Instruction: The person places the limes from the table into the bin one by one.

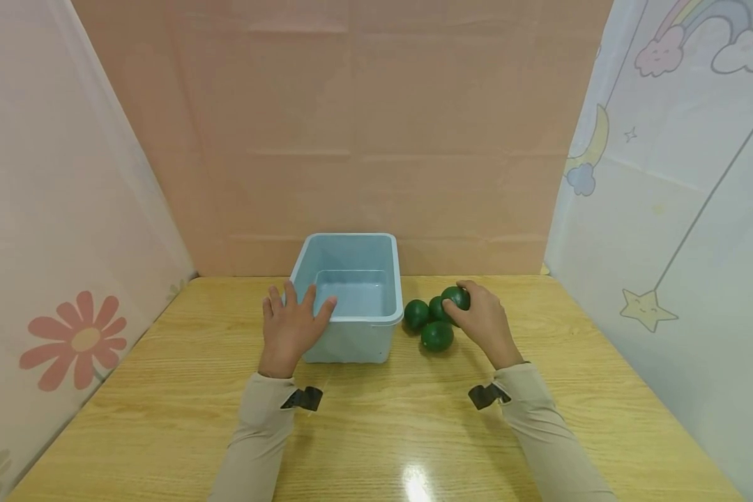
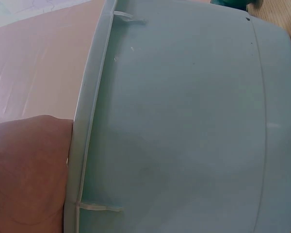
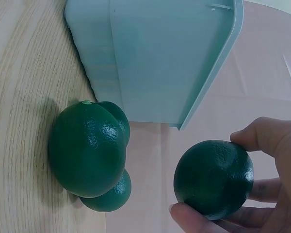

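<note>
Right grip (image 1: 484,322) pinches fruit (image 3: 213,179); left grip (image 1: 291,330) spread, touching bin (image 1: 351,343)

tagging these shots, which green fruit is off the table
The held green fruit: the right hand grips it with thumb and fingers, raised clear of the table. The other three green fruits rest on the table beside the blue bin.
</note>
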`<state>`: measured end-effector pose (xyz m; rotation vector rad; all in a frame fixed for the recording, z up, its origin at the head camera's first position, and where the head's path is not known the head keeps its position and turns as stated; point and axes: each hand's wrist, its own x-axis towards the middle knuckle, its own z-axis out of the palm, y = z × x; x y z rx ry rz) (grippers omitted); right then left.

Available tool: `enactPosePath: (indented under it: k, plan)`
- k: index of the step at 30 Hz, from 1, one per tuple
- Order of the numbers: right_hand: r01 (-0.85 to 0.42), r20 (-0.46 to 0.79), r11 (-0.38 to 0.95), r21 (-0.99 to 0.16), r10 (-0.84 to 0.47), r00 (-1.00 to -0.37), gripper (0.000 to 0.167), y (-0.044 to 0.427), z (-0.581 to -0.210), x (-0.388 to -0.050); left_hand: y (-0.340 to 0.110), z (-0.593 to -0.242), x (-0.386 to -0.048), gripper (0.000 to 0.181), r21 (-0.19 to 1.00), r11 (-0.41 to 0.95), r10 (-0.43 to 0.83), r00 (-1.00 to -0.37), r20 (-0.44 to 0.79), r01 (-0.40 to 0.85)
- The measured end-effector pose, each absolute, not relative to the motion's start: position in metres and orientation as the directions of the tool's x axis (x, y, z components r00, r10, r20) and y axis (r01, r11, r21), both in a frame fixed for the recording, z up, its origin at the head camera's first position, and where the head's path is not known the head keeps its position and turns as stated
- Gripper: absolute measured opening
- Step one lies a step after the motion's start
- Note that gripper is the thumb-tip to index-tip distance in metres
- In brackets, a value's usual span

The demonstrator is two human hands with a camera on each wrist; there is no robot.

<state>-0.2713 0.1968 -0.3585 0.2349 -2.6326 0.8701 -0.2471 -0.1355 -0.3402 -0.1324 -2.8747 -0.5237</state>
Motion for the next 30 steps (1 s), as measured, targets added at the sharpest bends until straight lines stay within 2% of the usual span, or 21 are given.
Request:
enactPosePath:
  k: [30]
  plan:
    - [-0.299, 0.413, 0.781, -0.548, -0.058, -0.909, 0.057, 0.1942, -0.3545, -0.2677, -0.1349, -0.3413, -0.2469, 0.069, 0.342, 0.931, 0.047, -0.972, 0.232, 0.127]
